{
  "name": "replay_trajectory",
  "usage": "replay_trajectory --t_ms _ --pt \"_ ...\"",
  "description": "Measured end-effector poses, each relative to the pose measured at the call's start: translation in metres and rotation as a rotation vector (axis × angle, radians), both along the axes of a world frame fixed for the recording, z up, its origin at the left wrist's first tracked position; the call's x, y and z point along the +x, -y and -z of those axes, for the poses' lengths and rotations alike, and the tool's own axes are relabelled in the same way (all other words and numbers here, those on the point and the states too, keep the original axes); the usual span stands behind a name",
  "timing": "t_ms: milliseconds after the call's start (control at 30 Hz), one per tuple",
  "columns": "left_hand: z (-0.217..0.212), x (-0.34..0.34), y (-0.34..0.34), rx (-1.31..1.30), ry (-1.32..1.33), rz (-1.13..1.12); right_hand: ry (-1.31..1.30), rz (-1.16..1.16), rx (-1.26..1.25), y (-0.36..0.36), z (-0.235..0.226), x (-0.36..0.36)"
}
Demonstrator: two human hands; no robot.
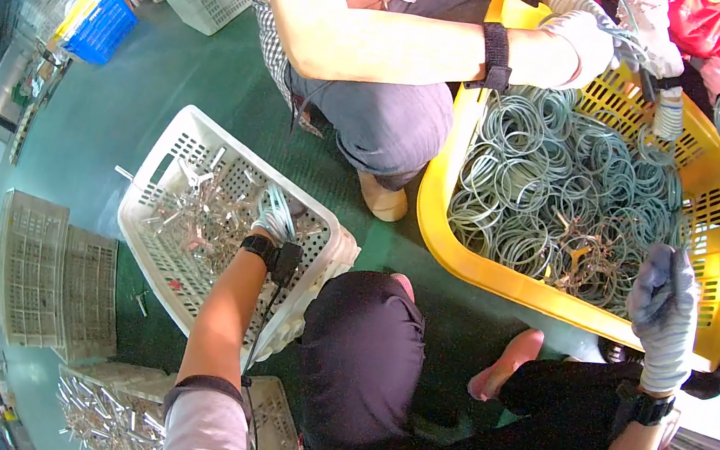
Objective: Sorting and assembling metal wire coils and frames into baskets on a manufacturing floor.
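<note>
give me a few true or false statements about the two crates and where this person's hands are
1. The left hand reaches into the white crate. True.
2. The yellow crate holds coiled pale blue-green rings. True.
3. The white crate is full of red balls. False: it holds small silvery metal pieces.
4. The right hand is bare. False: it wears a pale work glove and is raised over the near edge of the yellow crate.
5. Nobody else is near the yellow crate. False: another person's gloved hand reaches in over its far rim.
</note>
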State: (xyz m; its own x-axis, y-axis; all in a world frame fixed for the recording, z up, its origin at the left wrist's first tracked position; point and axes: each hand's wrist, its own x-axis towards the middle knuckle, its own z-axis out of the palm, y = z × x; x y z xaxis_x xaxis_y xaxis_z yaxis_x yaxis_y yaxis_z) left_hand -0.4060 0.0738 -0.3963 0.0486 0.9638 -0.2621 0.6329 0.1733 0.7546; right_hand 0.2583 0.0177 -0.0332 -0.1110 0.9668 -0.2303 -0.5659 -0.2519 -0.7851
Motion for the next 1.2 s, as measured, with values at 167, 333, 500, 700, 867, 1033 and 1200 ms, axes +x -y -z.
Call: replay_trajectory --t_ms 167,333,500,700,867,1033,1200 --pt "-0.07 0.122 -0.016 -0.101 -0.618 0.339 0.108 0.185 -0.051 0.01 0.002 0.016" --pt "-0.069 0.044 0.009 -0.072 -0.507 0.225 0.076 0.209 -0.08 0.005 -0.001 -0.001" --pt "-0.055 0.063 0.005 -0.301 0.118 -0.214 0.028 0.118 -0.052 0.003 0.001 0.008" --pt "-0.039 0.073 -0.001 -0.538 -0.319 -0.12 0.041 0.167 -0.077 0.006 0.004 0.009" --pt "-0.059 0.057 0.026 -0.533 0.134 -0.185 0.059 0.111 -0.048 0.008 0.002 0.015" --pt "-0.13 0.061 0.06 -0.614 0.154 -0.237 0.007 0.038 -0.001 0.007 0.006 0.022" --pt "-0.214 0.071 0.099 -0.456 -0.028 -0.361 -0.063 0.099 -0.013 0.01 0.0 0.014"
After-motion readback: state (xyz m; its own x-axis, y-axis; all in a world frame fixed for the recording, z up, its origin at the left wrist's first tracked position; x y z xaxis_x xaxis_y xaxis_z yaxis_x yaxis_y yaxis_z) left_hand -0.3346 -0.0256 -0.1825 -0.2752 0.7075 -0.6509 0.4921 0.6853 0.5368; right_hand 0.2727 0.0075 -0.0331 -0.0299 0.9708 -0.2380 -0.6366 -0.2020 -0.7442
